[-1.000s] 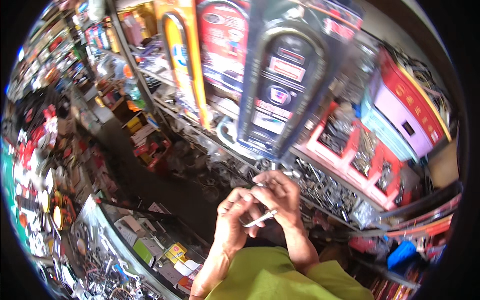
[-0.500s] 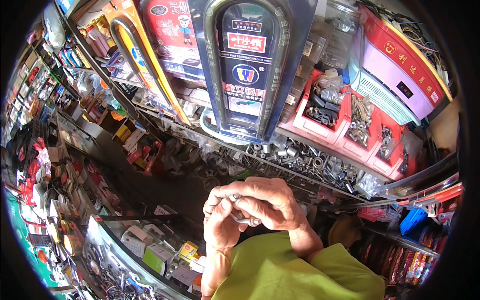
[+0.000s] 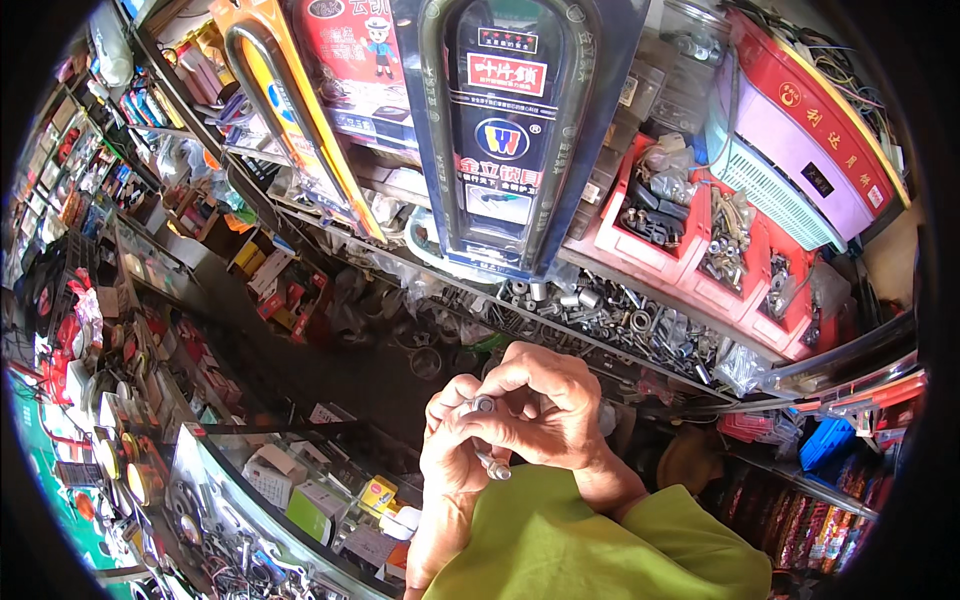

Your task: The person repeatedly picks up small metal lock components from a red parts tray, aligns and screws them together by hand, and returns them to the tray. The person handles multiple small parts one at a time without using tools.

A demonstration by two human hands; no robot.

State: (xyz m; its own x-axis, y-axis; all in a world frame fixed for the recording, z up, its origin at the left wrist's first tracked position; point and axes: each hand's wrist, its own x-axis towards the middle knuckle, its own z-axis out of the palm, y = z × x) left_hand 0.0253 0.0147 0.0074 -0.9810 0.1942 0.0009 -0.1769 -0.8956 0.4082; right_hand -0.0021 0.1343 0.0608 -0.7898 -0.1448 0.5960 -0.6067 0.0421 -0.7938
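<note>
Both hands, left [image 3: 452, 462] and right [image 3: 545, 408], pinch a bolt [image 3: 488, 437], slanting from centre toward lower right; blue lock package [image 3: 505, 130] top centre.

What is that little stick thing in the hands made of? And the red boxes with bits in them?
The small bolt held between the left hand and right hand looks like bare metal: it is silver-grey and glints in the light. The red bins on the shelf look like moulded plastic, with an even bright colour and smooth thin walls, though that is a guess from the look.
</note>
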